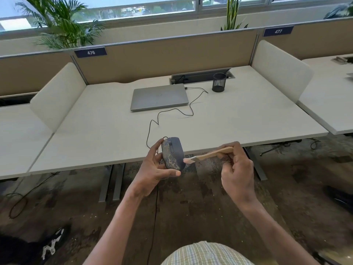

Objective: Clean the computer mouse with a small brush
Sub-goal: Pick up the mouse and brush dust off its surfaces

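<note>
Just before the desk [238, 119] edge, left hand [152, 169] grips the dusty mouse [172, 153]; right hand [236, 169] holds the brush [208, 155]. Hard strokes could knock the mouse loose.

Both hands [158, 169] [236, 169] raised, fingers curled, gripping

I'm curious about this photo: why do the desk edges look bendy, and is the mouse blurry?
In the head view, the wide-angle lens bows the desk edges and the partitions toward the picture's sides. Daylight from the windows lights the desk evenly, without glare. The mouse in the left hand looks fairly sharp; the brush tip is slightly soft.
</note>
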Tool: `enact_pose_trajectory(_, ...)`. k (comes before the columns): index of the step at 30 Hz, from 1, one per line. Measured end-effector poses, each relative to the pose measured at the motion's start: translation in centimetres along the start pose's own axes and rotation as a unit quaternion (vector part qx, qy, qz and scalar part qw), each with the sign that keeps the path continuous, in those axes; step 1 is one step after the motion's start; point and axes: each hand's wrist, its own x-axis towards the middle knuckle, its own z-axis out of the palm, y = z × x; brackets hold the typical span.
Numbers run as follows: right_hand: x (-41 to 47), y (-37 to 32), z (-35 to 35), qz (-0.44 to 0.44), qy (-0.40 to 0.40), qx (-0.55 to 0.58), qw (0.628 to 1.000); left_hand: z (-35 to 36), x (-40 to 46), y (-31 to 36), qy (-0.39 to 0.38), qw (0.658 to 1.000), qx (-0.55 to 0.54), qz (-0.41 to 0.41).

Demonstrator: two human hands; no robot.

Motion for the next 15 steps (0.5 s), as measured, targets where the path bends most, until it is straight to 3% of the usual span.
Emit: enact_pose_trajectory(15,5.4,2.6,3.7,0.131,0.038,0.101,0.986,0.0,-1.9,1.1,-0.081,0.997,-0.004,-0.009)
